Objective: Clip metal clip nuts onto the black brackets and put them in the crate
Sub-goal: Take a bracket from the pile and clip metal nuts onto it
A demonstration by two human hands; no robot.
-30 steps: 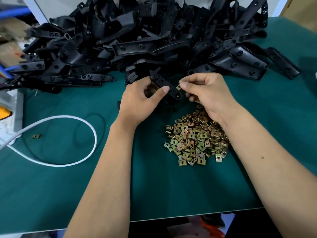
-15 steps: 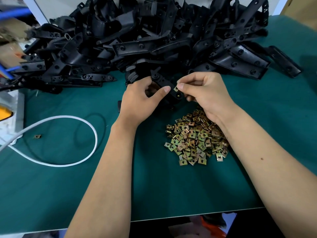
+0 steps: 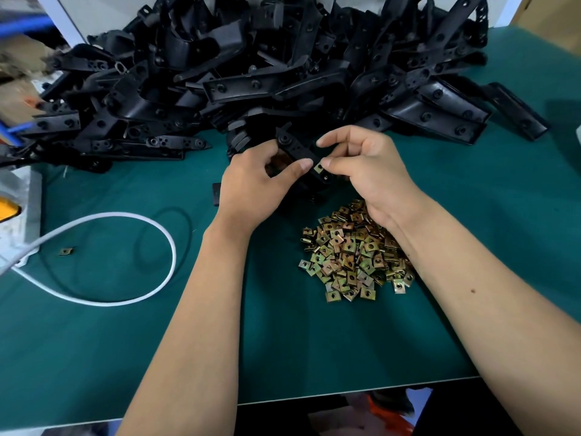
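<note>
My left hand (image 3: 251, 187) grips a black bracket (image 3: 298, 151) just in front of the big pile, thumb pressed on its top face. My right hand (image 3: 361, 165) pinches a small brass-coloured clip nut (image 3: 318, 167) between thumb and forefinger, right at the bracket's near end, touching it. A heap of loose clip nuts (image 3: 352, 256) lies on the green mat under my right wrist. No crate is in view.
A large tangled pile of black brackets (image 3: 251, 77) fills the back of the green mat (image 3: 94, 341). A white cable (image 3: 132, 221) loops at the left beside a single stray clip nut (image 3: 65, 251). A small black piece (image 3: 216, 194) lies left of my left hand. The table's front edge runs below.
My right hand has shifted the clip nut slightly left and down onto the bracket's end. The left hand keeps its hold with little movement.
</note>
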